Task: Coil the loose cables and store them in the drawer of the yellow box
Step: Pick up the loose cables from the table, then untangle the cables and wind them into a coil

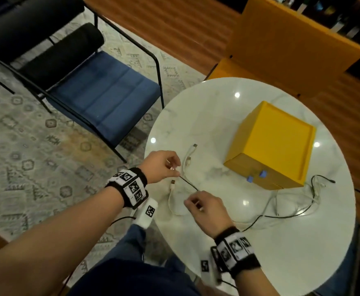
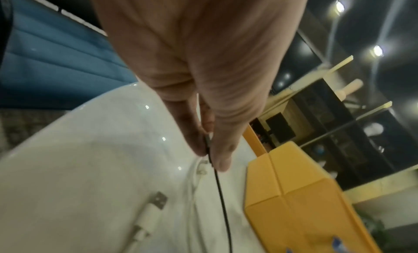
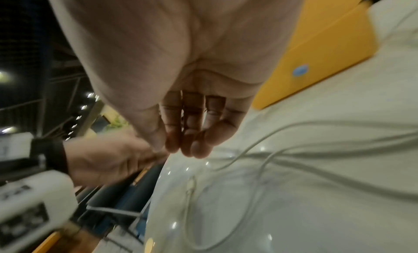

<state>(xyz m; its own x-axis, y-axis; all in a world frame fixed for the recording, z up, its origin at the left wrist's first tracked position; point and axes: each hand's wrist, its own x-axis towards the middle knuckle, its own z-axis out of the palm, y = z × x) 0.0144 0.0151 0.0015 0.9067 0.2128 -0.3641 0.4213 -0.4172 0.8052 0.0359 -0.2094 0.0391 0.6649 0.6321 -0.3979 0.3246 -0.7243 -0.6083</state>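
A thin black cable (image 1: 188, 183) stretches taut between my two hands above the white round table (image 1: 217, 116). My left hand (image 1: 175, 171) pinches its plug end between thumb and fingertip (image 2: 222, 160). My right hand (image 1: 196, 197) holds the cable a short way along, fingers bunched together (image 3: 181, 147); the rest trails right across the table to a plug (image 1: 332, 180). White cables (image 1: 170, 199) lie loose under and beside my hands, and more (image 1: 292, 210) lie by the yellow box (image 1: 277, 142). Its drawer fronts with blue knobs (image 1: 262, 174) look closed.
A blue-cushioned chair (image 1: 102, 97) stands left of the table and a yellow chair (image 1: 292, 50) behind it. My hands are near the table's left front edge (image 1: 153, 210). A white USB plug (image 2: 158, 199) lies just below my left hand.
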